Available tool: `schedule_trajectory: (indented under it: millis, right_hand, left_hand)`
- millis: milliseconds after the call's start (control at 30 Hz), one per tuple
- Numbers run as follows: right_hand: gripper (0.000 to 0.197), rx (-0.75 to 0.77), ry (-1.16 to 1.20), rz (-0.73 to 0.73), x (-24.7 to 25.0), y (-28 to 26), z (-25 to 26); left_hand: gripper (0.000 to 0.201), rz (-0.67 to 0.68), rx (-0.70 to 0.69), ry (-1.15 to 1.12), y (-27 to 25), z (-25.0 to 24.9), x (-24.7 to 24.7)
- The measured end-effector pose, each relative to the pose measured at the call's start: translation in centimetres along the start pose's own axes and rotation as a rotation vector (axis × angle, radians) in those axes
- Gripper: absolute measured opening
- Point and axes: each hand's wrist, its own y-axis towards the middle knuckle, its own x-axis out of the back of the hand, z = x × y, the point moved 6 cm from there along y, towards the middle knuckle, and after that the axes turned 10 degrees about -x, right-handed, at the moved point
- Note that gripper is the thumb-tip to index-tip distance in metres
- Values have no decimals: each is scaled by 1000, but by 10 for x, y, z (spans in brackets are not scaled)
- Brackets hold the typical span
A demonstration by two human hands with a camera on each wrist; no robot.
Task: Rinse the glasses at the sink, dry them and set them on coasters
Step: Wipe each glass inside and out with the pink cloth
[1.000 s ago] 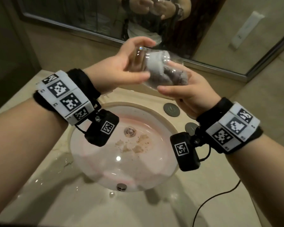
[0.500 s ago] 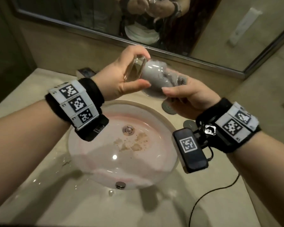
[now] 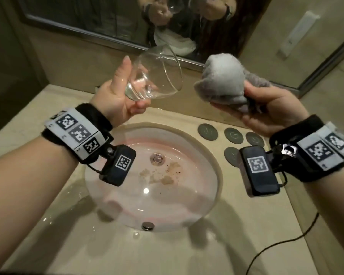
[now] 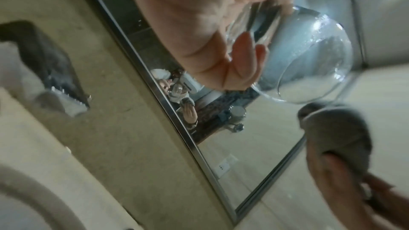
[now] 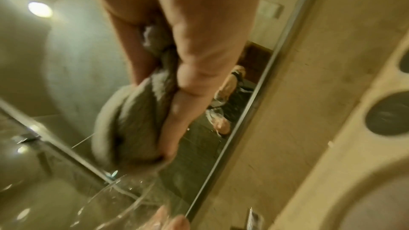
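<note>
Marble counter (image 3: 216, 245) runs round the pale sink (image 3: 213, 161), whose bowl shows brownish flecks near the drain; behind it stands the mirror (image 3: 87, 22). Four dark round coasters (image 3: 208, 131) lie on the counter just right of the sink, none bearing a glass yet. Above the sink, the left hand (image 3: 115, 98) holds the glass (image 3: 157, 74) tilted on its side, mouth toward the right, fingers and thumb curled round its base end. The right hand (image 3: 266, 112) grips the grey cloth (image 3: 222, 76), bunched into a rounded wad, fingers closed about its lower folds. Half a second ago that wad was stuffed inside the glass; now it is out and the two are apart, with a clear gap between rim and cloth. This suggests the inside of this glass has been wiped, so drying is likely near done, though the left wrist view shows a few droplets near the rim. Setting it on a coaster seems the next step.
</note>
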Motion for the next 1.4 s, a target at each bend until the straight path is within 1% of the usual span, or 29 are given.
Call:
schedule_trajectory:
  millis: [33, 67, 133, 167, 233, 267, 300, 333, 400, 467, 533, 600, 667, 767, 867, 933, 967, 1000, 1033, 1067, 1100, 1167, 1200, 1267, 1300, 1333, 1400]
  right_hand:
    - [37, 50, -4, -49, 1, 3, 6]
    - [38, 115, -34, -92, -1, 6, 10]
    - [39, 271, -169, -142, -12, 11, 13]
    - [41, 367, -306, -161, -19, 11, 13]
    - [51, 579, -737, -192, -38, 10, 10]
    - [53, 669, -958, -195, -45, 14, 5]
    - [52, 749, -1119, -205, -50, 17, -1]
    - [50, 806, -1196, -227, -50, 20, -5]
    - [47, 870, -1241, -262, -46, 25, -11]
    - [48, 806, -1238, -303, -38, 27, -18]
    - [49, 727, -1249, -331, -34, 26, -24]
    - [50, 670, -1281, -330, -34, 24, -29]
    - [51, 587, -1281, -347, -36, 24, -30]
    - [51, 475, -1258, -372, -37, 23, -29]
    - [51, 477, -1271, -414, -40, 20, -20]
    - [51, 496, -1278, -444, -44, 19, -12]
    - [50, 499, -1267, -456, -45, 20, -8]
    - [49, 503, -1250, -467, -45, 22, -3]
    - [48, 503, -1225, -481, -43, 24, 0]
    - [46, 498, -1181, -499, -40, 26, 2]
    - [45, 488, -1110, -522, -33, 28, 4]
    - [42, 444, -876, -575, -14, 32, 0]
    - [40, 391, -719, -584, -5, 34, -6]
    - [32, 249, -383, -529, 5, 40, -27]
    - [27, 190, -276, -487, 4, 41, -36]
    - [23, 148, -240, -438, -2, 42, -43]
    - [21, 114, -268, -349, -13, 43, -48]
  left_hand:
    - [54, 5, 50, -86, -1, 4, -2]
    - [57, 17, 92, -127, -2, 8, -5]
    - [61, 33, 156, -143, -5, 13, -10]
    - [62, 40, 183, -123, -6, 16, -12]
    - [64, 75, 230, -76, -10, 20, -19]
    - [62, 93, 247, -74, -12, 21, -23]
    - [62, 100, 261, -87, -13, 21, -26]
    - [62, 93, 271, -102, -14, 23, -26]
    - [64, 53, 262, -125, -12, 22, -24]
    - [54, -19, 236, -163, -7, 21, -19]
    - [52, -106, 209, -173, -3, 18, -16]
    - [46, -200, 148, -96, 1, 13, -14]
    - [39, -252, 60, 73, 3, 6, -14]
    - [32, -229, -57, 407, 5, 1, -14]
    - [33, -136, -165, 623, 7, 0, -12]
    - [34, -44, -227, 773, 7, 1, -17]
    - [34, -8, -248, 808, 4, 2, -20]
    - [34, 5, -251, 797, 2, 4, -23]
    - [34, -9, -224, 718, 0, 7, -24]
    - [34, -60, -156, 565, -1, 11, -23]
    - [36, -131, -59, 378, -2, 17, -20]
    - [48, -233, 105, 44, -4, 27, -16]
    - [57, -247, 152, -47, -4, 29, -14]
    - [73, -226, 190, -119, -5, 27, -15]
    - [77, -200, 190, -126, -6, 25, -17]
    - [78, -173, 183, -119, -7, 22, -20]
    - [78, -118, 162, -105, -9, 18, -24]
